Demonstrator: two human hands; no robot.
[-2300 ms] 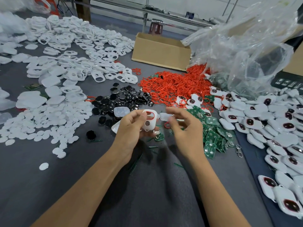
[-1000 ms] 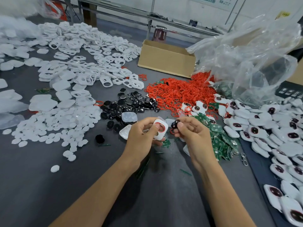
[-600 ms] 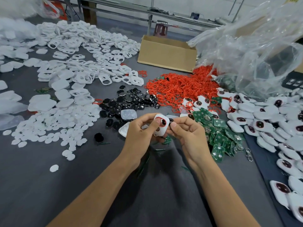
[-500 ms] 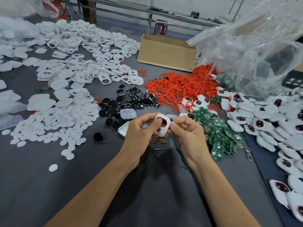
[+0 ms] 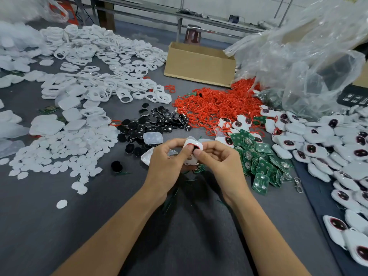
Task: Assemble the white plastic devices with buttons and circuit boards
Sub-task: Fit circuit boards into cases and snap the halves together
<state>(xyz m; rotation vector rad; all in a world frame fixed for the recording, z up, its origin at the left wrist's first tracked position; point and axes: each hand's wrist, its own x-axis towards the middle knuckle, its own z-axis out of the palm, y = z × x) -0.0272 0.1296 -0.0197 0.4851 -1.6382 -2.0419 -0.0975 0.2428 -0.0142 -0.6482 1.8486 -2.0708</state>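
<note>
A white shell (image 5: 196, 144) with a red ring (image 5: 191, 144) seated round its opening is held just above the grey table (image 5: 59, 236), in the middle of the view, between both hands. The left hand (image 5: 167, 162) grips its left side, fingers curled over the upper edge and the thumb laid against the opening. The right hand (image 5: 221, 162) pinches the right side, thumb tip pressing on a dark button (image 5: 194, 150) in that opening, the other fingers curled in toward the palm. Under the hands lie a small green board (image 5: 199, 169) and another white shell half (image 5: 146, 156), with a translucent pad (image 5: 153, 138) just beyond the left knuckles. Just right of the hands is a heap of green circuit boards (image 5: 260, 162); whatever is printed on them is too small to read. Beyond it spreads a pile of finished white devices (image 5: 318, 140) with dark red-ringed buttons, running down the right edge. Black buttons (image 5: 153, 124) lie in a cluster behind the hands, with loose red rings (image 5: 215, 104) heaped to their right. White discs (image 5: 65, 152) and white front shells (image 5: 111, 76) with cut-outs cover the left half of the table. At the far side stands a plain cardboard box (image 5: 199, 64) with no print showing, beside a crumpled clear plastic bag (image 5: 308, 56). A dark carton (image 5: 356, 96) at the right edge carries a row of small white icons that cannot be made out.
</note>
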